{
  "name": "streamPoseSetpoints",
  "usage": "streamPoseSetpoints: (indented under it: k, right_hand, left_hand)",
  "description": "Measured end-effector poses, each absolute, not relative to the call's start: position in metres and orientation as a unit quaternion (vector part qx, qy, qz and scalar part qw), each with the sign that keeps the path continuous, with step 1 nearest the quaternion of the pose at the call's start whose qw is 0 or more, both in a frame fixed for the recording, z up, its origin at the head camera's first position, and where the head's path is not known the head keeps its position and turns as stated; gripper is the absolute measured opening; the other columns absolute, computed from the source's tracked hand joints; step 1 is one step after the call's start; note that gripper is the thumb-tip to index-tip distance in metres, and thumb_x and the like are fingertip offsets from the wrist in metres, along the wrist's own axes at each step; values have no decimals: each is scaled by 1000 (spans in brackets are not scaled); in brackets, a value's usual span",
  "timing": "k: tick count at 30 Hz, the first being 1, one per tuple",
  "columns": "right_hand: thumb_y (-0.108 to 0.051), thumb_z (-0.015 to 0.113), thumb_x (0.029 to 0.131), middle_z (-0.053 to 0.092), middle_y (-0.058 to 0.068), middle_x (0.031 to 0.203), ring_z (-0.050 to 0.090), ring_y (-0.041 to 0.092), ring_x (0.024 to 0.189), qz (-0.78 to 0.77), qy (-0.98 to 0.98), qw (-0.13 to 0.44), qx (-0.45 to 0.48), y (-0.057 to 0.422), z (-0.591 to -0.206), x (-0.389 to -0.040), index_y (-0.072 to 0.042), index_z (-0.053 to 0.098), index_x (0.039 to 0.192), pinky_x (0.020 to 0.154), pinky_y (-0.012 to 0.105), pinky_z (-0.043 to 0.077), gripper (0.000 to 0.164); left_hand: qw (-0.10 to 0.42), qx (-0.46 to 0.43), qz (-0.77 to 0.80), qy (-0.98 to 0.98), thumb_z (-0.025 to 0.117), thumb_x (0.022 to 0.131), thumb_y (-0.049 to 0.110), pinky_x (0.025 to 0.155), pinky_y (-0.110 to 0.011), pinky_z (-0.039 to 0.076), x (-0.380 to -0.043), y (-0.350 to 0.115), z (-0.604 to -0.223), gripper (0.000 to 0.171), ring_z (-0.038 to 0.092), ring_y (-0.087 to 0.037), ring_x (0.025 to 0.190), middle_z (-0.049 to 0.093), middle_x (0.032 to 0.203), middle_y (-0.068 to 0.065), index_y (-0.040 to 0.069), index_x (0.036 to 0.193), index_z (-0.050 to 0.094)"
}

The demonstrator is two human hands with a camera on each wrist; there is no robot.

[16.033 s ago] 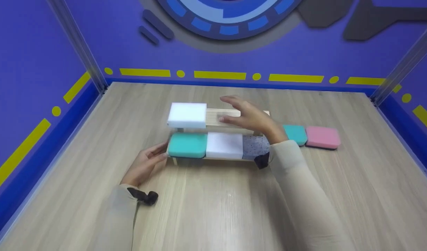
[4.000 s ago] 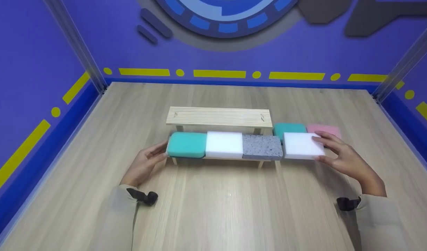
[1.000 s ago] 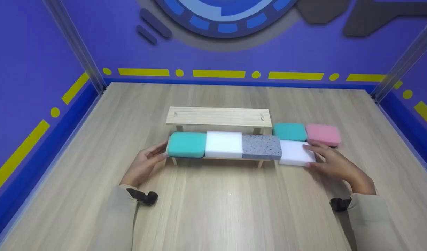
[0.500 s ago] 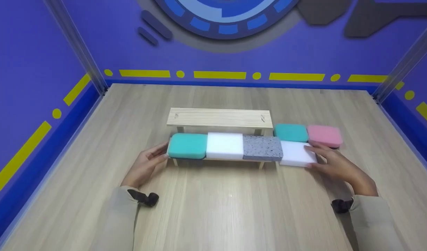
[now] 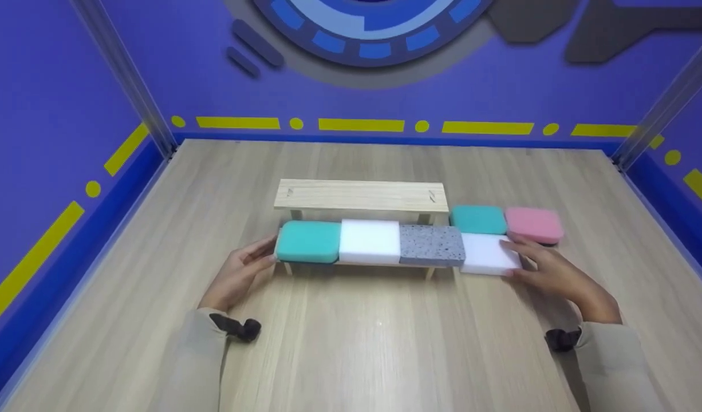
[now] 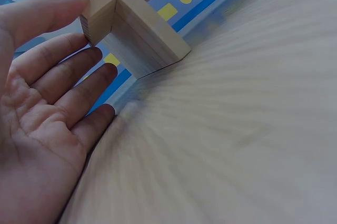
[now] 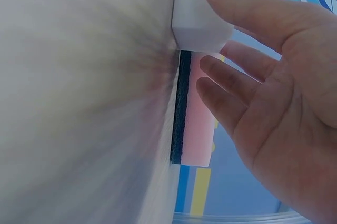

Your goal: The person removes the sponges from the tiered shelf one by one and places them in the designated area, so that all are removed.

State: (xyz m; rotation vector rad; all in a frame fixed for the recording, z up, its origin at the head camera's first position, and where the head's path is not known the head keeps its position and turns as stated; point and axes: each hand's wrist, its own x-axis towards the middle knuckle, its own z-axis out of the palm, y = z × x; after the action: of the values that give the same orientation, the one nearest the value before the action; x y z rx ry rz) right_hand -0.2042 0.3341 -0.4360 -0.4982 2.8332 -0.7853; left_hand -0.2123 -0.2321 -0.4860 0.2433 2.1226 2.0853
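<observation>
My right hand (image 5: 551, 277) pinches a white melamine sponge (image 5: 488, 253) between thumb and fingers. The sponge lies on the table beside the right end of a two-tier wooden rack (image 5: 359, 194). In the right wrist view, the thumb overlaps the white sponge (image 7: 197, 19), with a pink sponge (image 7: 200, 108) beyond. My left hand (image 5: 236, 277) touches the rack's left end with extended fingers. On the lower tier sit a green sponge (image 5: 309, 240), another white sponge (image 5: 370, 240) and a grey speckled sponge (image 5: 431, 244), side by side. The upper board carries nothing.
Behind the held sponge, a second green sponge (image 5: 478, 219) and the pink sponge (image 5: 534, 223) lie side by side on the wood-grain table (image 5: 351, 343). Blue panels (image 5: 351, 103) with yellow marks wall the back and sides.
Sixteen seconds ago a white sponge lay on the upper board's left. Four seconds ago my right hand held it raised at the right, then lowered it to the table. The left hand stayed put.
</observation>
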Motion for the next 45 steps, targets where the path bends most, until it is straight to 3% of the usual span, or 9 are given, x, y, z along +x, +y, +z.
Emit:
streamPoseSetpoints:
  k: [12, 23, 30, 32, 35, 37, 38, 42, 45]
  right_hand:
    - [-20, 70, 87, 30, 32, 150, 27, 54, 136, -263, 943, 48, -199, 334, -440, -204, 4, 45, 139, 105, 69, 27, 63]
    - [-28, 73, 86, 27, 28, 153, 22, 51, 140, -287, 941, 57, -169, 333, -437, -203, 2, 42, 142, 108, 70, 23, 71]
    - [-27, 71, 88, 33, 29, 150, 27, 52, 137, -297, 940, 11, -168, 334, -433, -203, 3, 44, 141, 106, 69, 26, 67]
    - [-27, 70, 88, 38, 28, 147, 31, 51, 135, -296, 939, -13, -173, 333, -433, -203, 3, 47, 139, 112, 58, 29, 63]
    - [-25, 71, 87, 46, 24, 143, 40, 48, 131, -297, 936, -54, -180, 331, -432, -203, 1, 54, 133, 114, 20, 31, 56]
    - [-25, 71, 87, 49, 22, 142, 43, 45, 129, -296, 936, -73, -177, 329, -430, -202, 0, 56, 132, 111, 16, 33, 54]
    - [-25, 71, 87, 49, 21, 142, 44, 44, 129, -298, 935, -79, -174, 328, -428, -202, -1, 55, 133, 112, 17, 33, 54]
    - [-26, 69, 89, 47, 21, 143, 42, 45, 130, -310, 934, -81, -158, 322, -421, -200, -4, 49, 139, 101, 62, 37, 58]
    - [-25, 68, 90, 49, 20, 142, 46, 42, 128, -310, 933, -90, -158, 319, -417, -199, -5, 49, 140, 106, 50, 41, 57]
  left_hand:
    - [84, 81, 701, 704, 63, 93, 14, 107, -17, 39, -211, -234, -488, 58, 35, -21, 141, 38, 152, -11, 1, 144, 40]
    - [84, 83, 695, 709, 64, 93, 17, 108, -19, 38, -211, -235, -490, 59, 36, -21, 141, 38, 153, -11, 1, 144, 39]
    - [89, 77, 693, 711, 65, 92, 18, 108, -20, 39, -212, -233, -488, 60, 36, -22, 141, 38, 152, -11, 1, 144, 39]
    - [89, 79, 694, 710, 64, 93, 18, 108, -20, 39, -212, -233, -487, 60, 37, -22, 140, 39, 152, -11, 1, 144, 39]
    - [87, 82, 695, 709, 65, 92, 17, 107, -19, 39, -212, -233, -486, 60, 37, -22, 140, 39, 152, -12, 0, 144, 39]
    - [89, 84, 697, 707, 64, 93, 17, 107, -19, 39, -212, -233, -486, 60, 36, -23, 141, 38, 152, -12, 0, 144, 39]
    - [89, 84, 698, 706, 64, 92, 17, 107, -18, 39, -213, -233, -486, 61, 35, -23, 141, 37, 153, -13, 0, 144, 39]
    - [92, 84, 701, 702, 64, 93, 17, 107, -19, 39, -213, -233, -487, 61, 34, -24, 142, 37, 153, -13, 0, 145, 38]
    - [90, 79, 701, 703, 65, 92, 18, 107, -20, 39, -213, -233, -487, 60, 36, -23, 141, 38, 152, -13, 0, 144, 39]
